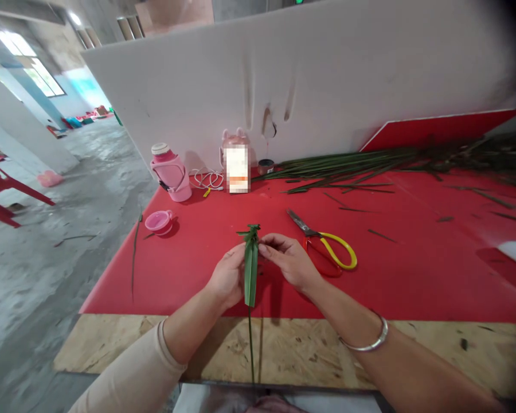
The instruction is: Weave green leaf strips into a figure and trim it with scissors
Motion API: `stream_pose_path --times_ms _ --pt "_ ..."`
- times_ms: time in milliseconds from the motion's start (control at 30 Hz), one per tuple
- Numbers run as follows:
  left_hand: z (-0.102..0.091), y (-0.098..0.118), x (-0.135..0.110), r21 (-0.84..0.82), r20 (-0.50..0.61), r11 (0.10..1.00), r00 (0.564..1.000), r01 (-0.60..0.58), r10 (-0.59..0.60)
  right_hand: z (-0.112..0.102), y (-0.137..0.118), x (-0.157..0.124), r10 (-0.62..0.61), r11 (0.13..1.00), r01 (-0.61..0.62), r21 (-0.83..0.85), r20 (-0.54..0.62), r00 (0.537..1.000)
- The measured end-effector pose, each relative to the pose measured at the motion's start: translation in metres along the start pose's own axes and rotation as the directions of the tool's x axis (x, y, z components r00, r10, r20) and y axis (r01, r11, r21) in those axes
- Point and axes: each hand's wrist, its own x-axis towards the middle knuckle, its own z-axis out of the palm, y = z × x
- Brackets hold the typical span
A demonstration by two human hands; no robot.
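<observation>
Between my two hands, above the near part of the red table covering, is a folded green leaf piece (250, 269). Its top is a small knotted bunch, and a long thin strip hangs from its lower end past the table edge. My left hand (231, 275) grips it from the left, fingers partly hidden behind the leaf. On the other side, my right hand (286, 258) pinches the knotted part with thumb and fingertips. Scissors (322, 238) with one yellow and one red handle lie just right of my right hand, blades pointing away to the left.
A pink flask (174, 178) and a pink cup (160, 222) stand at the left. Behind are a white cable (208, 179), a blurred-out device (237, 169) and a small dark tin (265, 167). Long green leaves (361, 163) lie along the white board (189, 86). Leaf scraps are scattered right.
</observation>
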Motion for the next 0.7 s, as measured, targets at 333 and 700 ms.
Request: stream_pose_path --times_ms 333,700 --pt "-0.01 -0.012 0.005 0.509 0.042 0.829 0.969 -0.232 0.245 -0.002 -0.005 -0.001 0.013 1.0 -0.011 -0.023 0.068 0.998" --pt "-0.003 -0.016 0.0 0.564 0.181 0.767 0.952 -0.305 0.245 -0.004 -0.007 0.0 0.197 0.963 -0.2 0.181 0.034 0.98"
